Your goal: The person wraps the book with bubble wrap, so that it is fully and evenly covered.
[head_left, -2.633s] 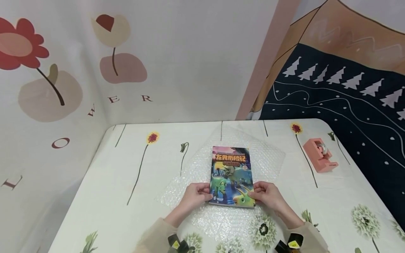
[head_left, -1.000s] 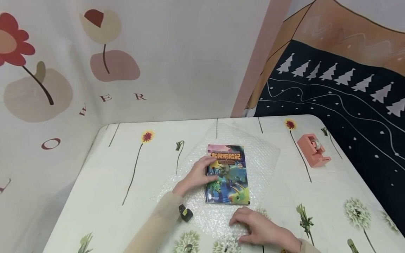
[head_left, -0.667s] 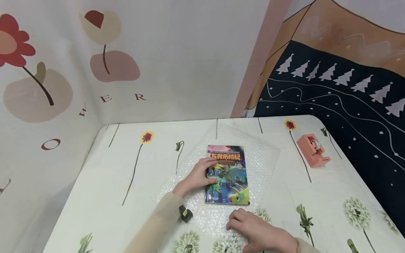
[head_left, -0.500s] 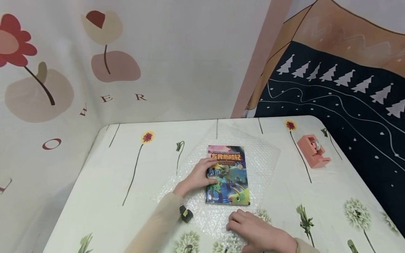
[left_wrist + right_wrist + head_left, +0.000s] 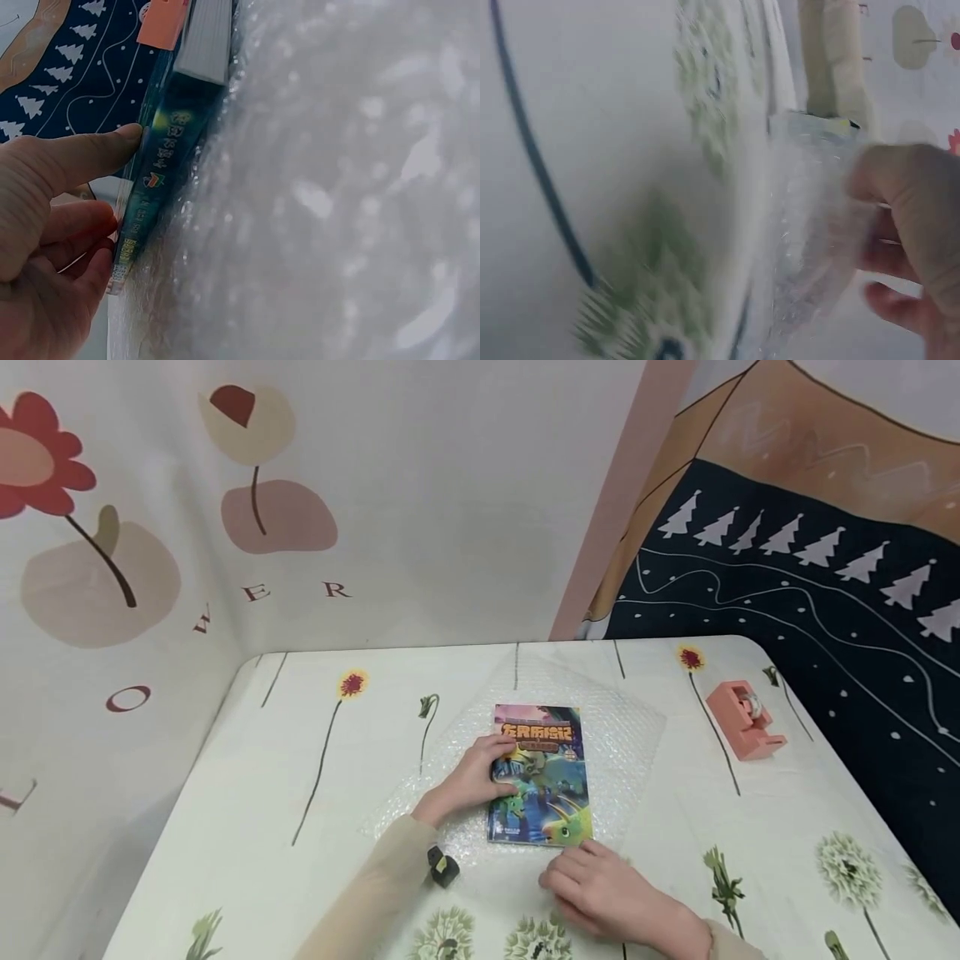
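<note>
A paperback book (image 5: 543, 777) with colourful dinosaurs on its cover lies flat on a sheet of clear bubble wrap (image 5: 622, 718). My left hand (image 5: 468, 777) rests on the book's left edge, its thumb and fingers spread on the cover. In the left wrist view, the thumb (image 5: 112, 150) and fingertips touch the book along its spine (image 5: 154, 180). Close to the book's lower right corner, my right hand (image 5: 600, 889) pinches the near part of the wrap. The right wrist view shows this hand (image 5: 915, 225), blurred, with the lifted wrap (image 5: 802, 240) at its fingertips.
A pink tape dispenser (image 5: 745, 720) stands at the right of the table. The table bears a white flower-printed cloth (image 5: 247, 793). Behind it hang a pale printed curtain (image 5: 450, 510) and a dark tree-patterned cloth (image 5: 787, 585).
Both hands held the book's lower sides at first. My left hand then moved up its left edge; my right went to the wrap's near part and has lifted it towards the book.
</note>
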Action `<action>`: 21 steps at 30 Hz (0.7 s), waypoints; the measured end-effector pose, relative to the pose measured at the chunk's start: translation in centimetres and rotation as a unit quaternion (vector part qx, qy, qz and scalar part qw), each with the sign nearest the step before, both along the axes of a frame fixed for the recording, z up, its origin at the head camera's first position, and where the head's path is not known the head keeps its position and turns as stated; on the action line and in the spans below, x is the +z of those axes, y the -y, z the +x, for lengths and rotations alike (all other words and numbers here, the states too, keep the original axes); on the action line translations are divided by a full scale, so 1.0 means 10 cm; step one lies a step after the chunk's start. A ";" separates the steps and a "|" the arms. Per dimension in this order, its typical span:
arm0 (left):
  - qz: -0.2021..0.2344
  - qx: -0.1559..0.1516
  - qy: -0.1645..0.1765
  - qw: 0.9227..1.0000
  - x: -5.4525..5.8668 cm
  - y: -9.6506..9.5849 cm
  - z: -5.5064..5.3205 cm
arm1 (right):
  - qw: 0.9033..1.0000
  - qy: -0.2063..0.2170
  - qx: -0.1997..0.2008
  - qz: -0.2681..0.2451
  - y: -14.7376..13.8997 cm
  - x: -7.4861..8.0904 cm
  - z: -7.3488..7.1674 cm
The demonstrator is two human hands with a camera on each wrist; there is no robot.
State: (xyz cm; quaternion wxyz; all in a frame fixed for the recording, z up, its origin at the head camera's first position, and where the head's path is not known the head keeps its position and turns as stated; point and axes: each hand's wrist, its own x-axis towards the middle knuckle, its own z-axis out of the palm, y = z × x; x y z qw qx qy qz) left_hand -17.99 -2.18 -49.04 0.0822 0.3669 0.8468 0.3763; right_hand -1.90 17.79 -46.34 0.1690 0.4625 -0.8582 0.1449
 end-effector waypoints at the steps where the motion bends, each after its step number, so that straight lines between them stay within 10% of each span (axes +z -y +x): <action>1: -0.002 0.002 0.001 1.000 0.00 0.00 0.00 | 1.000 -0.017 -0.018 0.001 0.00 0.02 -0.02; 5: -0.002 0.003 0.002 1.000 0.01 0.00 0.01 | 0.997 -0.053 -0.057 0.019 0.00 0.05 -0.09; 12: -0.014 -0.011 0.030 0.999 0.07 0.04 -0.03 | 0.993 0.030 -0.040 -0.107 -0.07 0.06 -0.26; 21: -0.031 -0.068 0.112 0.991 0.23 0.15 -0.16 | 0.936 0.216 -0.146 -0.236 -0.05 0.01 -0.62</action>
